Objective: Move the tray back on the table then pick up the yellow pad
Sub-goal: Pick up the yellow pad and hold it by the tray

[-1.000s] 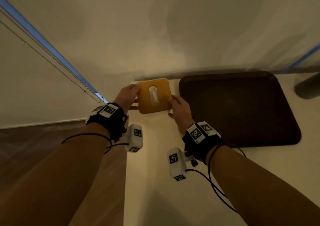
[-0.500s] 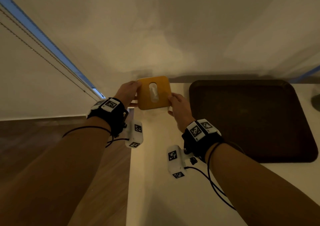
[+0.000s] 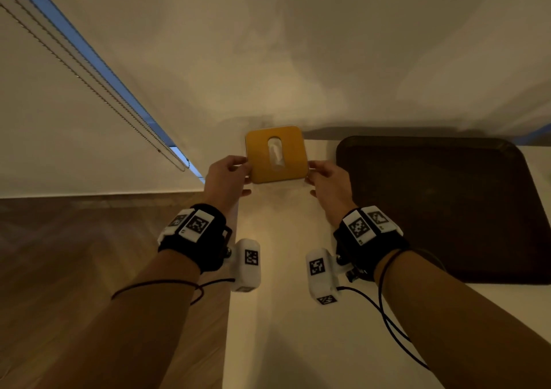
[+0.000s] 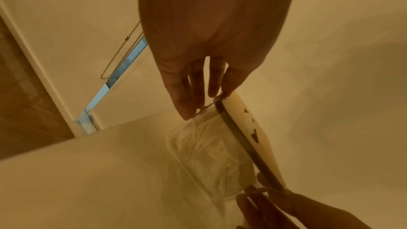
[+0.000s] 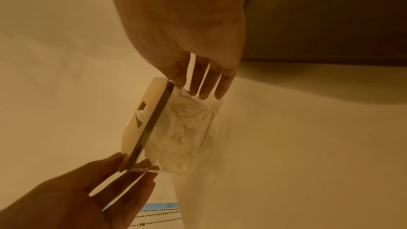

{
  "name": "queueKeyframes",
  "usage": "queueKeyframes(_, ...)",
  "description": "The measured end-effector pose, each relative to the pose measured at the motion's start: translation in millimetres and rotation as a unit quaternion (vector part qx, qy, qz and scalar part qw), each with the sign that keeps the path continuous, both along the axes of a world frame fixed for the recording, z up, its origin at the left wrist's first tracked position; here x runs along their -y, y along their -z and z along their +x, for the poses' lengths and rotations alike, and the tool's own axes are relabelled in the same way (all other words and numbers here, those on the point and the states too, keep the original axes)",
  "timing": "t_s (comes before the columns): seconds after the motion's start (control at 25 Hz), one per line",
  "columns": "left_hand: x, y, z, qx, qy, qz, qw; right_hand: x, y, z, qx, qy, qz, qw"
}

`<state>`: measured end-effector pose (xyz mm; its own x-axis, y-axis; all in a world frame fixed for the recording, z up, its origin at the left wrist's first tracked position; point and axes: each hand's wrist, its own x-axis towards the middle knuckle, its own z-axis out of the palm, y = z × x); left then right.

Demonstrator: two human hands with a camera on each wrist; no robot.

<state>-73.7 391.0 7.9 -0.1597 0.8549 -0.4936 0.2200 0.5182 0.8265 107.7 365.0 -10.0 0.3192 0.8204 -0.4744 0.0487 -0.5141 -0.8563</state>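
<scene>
The yellow pad [image 3: 290, 156] is a square lid with a slot, sitting on a clear box of white tissue [image 5: 185, 131]. I hold it up off the white table [image 3: 298, 329] near the far left corner. My left hand [image 3: 229, 174] pinches its left near corner and my right hand [image 3: 325, 177] pinches its right near corner, thumbs on top and fingers under the rim. The left wrist view shows the pad's edge [image 4: 242, 124] tilted. The dark brown tray [image 3: 441, 206] lies flat on the table to the right, against the wall.
The table's left edge [image 3: 231, 314] drops to a wooden floor [image 3: 89, 269]. A blind with a bead chain [image 3: 167, 153] hangs at the left. A pale wall [image 3: 298, 60] stands right behind the pad and tray.
Both hands have raised the pad slightly and shifted their hold toward its near corners. The tray still lies on the table; the head view has shifted.
</scene>
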Motion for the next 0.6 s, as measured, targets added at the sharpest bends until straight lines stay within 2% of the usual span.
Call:
queueKeyframes(0.24,-5.2,-5.4,-6.8,-0.015,0.011,0.012,1.0,5.9,-5.9,-4.8,-0.049,-0.007,0.005,0.999)
queueKeyframes(0.6,-11.5,-6.2,-13.1,0.007,0.014,0.0,1.0,4.2,-4.2,-9.7,-0.042,-0.019,0.015,0.999)
